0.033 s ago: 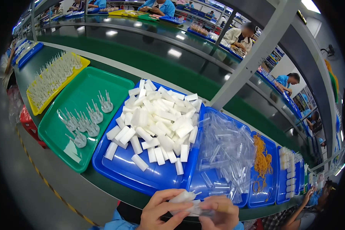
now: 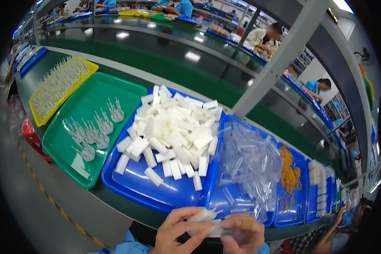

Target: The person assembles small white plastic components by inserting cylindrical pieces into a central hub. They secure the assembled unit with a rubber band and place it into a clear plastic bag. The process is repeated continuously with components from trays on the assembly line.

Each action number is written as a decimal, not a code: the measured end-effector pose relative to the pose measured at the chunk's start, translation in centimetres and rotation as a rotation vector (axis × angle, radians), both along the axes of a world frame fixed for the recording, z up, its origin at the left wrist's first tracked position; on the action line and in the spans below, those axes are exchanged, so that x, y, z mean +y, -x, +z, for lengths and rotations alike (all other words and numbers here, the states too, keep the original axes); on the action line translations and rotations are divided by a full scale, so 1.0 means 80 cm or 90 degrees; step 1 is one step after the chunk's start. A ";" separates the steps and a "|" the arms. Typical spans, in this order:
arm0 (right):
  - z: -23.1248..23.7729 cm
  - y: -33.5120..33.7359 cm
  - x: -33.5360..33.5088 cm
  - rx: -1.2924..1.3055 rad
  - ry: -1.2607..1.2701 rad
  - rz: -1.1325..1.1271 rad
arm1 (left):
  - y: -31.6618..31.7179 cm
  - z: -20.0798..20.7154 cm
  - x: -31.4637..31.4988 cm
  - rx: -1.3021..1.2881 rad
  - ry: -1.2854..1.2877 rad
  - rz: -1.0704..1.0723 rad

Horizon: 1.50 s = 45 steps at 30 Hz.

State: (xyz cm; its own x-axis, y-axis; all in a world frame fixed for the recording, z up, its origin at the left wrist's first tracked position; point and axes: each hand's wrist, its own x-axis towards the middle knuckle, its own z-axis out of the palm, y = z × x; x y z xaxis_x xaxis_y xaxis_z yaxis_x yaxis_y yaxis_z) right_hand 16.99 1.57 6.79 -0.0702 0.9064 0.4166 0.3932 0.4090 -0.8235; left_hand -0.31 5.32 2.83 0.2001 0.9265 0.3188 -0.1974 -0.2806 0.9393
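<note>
Close to my body, below the front edge of the trays, my left hand (image 2: pixel 175 230) is closed around a white piece with thin prongs (image 2: pixel 204 216) sticking out at its upper right. My right hand (image 2: pixel 246 232) meets it from the right, fingers bent and pressed together, slightly blurred. Between the two hands shows a whitish, partly see-through part, whose kind I cannot make out. Just beyond the hands lies a blue tray (image 2: pixel 133 190) heaped with white foam blocks (image 2: pixel 178 127). Clear plastic sleeves (image 2: pixel 249 156) fill the blue tray to its right.
A green tray (image 2: pixel 72 122) at left holds several clear clusters with upright prongs (image 2: pixel 103 125). Behind it, a yellow tray (image 2: pixel 95 67) is packed with similar pieces. Orange rubber bands (image 2: pixel 288 171) lie in a blue tray at right. A grey metal post (image 2: pixel 279 63) rises beyond the trays.
</note>
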 end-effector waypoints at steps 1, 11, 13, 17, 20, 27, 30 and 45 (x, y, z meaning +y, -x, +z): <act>-0.008 -0.005 -0.007 0.043 0.013 -0.023 | -0.004 -0.004 -0.001 -0.002 0.000 -0.028; -0.012 -0.014 -0.006 0.367 0.206 -0.073 | -0.016 -0.019 -0.016 -0.082 0.131 -0.076; -0.013 -0.018 -0.011 0.345 0.187 -0.085 | -0.019 -0.018 -0.020 -0.077 0.124 -0.071; -0.017 -0.019 -0.018 0.349 0.119 -0.123 | -0.019 -0.015 -0.027 -0.050 0.133 -0.060; -0.013 -0.018 -0.021 0.395 0.114 -0.140 | -0.022 -0.013 -0.032 -0.050 0.106 -0.044; -0.021 -0.033 -0.020 0.268 0.150 -0.056 | -0.019 -0.013 -0.035 -0.014 0.081 -0.035; -0.022 -0.029 -0.023 0.249 0.123 -0.069 | -0.020 -0.014 -0.036 -0.007 0.068 -0.027; -0.026 -0.030 -0.021 0.280 0.136 -0.058 | -0.017 -0.003 -0.035 0.065 0.050 -0.052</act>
State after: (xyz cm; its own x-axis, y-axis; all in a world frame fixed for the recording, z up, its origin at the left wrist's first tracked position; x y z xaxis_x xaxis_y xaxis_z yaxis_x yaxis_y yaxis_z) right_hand 19.40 -0.13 4.75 0.1537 0.9691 0.1927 0.0158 0.1926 -0.9811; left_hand 1.03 2.54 2.56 0.3030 0.9273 0.2196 -0.1188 -0.1919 0.9742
